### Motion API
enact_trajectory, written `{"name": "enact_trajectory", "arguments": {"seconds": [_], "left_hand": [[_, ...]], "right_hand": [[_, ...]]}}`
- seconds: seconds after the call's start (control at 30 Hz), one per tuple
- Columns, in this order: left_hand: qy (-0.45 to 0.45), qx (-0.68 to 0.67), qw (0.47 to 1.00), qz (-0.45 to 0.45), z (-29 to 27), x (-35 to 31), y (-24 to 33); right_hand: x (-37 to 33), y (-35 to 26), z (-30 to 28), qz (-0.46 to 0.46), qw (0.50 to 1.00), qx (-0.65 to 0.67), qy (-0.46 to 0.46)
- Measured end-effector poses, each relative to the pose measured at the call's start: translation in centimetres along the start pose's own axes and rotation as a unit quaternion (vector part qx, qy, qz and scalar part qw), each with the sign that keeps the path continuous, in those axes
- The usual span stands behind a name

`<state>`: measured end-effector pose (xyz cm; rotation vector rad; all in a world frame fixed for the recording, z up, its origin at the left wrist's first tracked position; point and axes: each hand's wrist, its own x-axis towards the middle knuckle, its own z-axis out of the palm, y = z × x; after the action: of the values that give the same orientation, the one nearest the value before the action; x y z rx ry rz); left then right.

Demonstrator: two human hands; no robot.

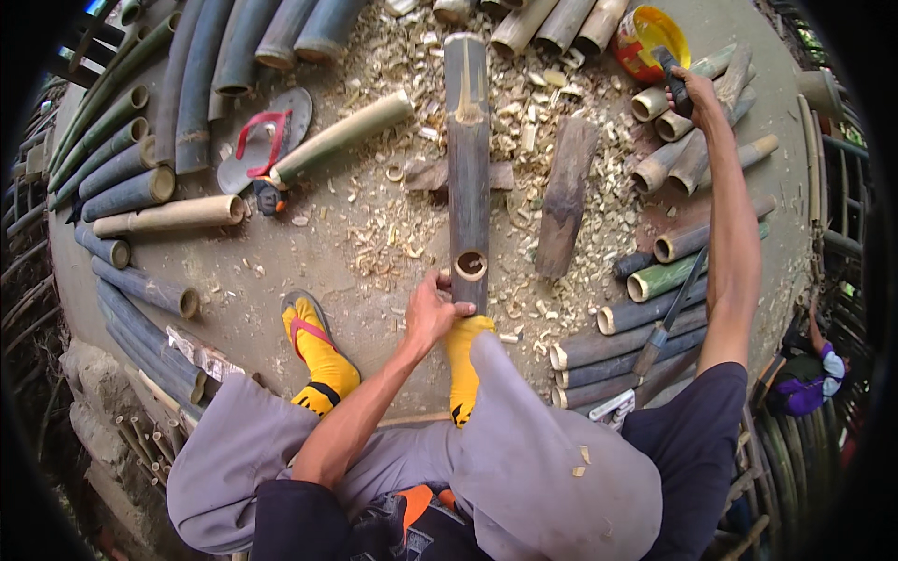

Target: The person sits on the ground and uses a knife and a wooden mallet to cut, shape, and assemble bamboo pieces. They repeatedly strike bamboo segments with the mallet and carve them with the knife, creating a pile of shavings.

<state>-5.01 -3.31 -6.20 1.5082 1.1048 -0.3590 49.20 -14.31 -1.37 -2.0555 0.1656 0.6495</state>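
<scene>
Running near-to-far at center: dark bamboo pole (468,201). Red-and-yellow tub (637,58) sits far right, presumably for easy reach. Wood block (427,176) crosswise under pole, probably a prop. Yellow-socked foot (463,365) at near end, likely bracing. Left hand (432,310) grips that end by round hole (470,265), seemingly steadying. Right hand (695,93) closed around dark tool (666,62) at tub.

A grey-brown floor (245,280) is observed, thickly littered with pale shavings (526,122) across its upper middle. Its right edge is lined by weathered poles (810,159); at lower left it is flanked by rough rock (98,397). Diffuse daylight is noted.
</scene>
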Motion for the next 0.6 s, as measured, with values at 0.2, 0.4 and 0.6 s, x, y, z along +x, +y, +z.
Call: {"name": "enact_trajectory", "arguments": {"seconds": [0.2, 0.4, 0.6], "left_hand": [[-0.021, 0.026, 0.996, 0.081, -1.0, -1.5, 1.2], [-0.375, -0.521, 0.767, -0.006, 1.3, -2.5, 3.3], [-0.288, -0.613, 0.707, -0.204, 4.7, -1.2, 3.1]], "right_hand": [[-16.2, 6.1, 5.9, -0.296, 0.953, 0.068, 0.013], [-33.9, 13.0, 7.1, -0.171, 0.921, -0.185, -0.296], [-32.6, 14.9, 7.6, -0.395, 0.675, -0.501, -0.370]]}}
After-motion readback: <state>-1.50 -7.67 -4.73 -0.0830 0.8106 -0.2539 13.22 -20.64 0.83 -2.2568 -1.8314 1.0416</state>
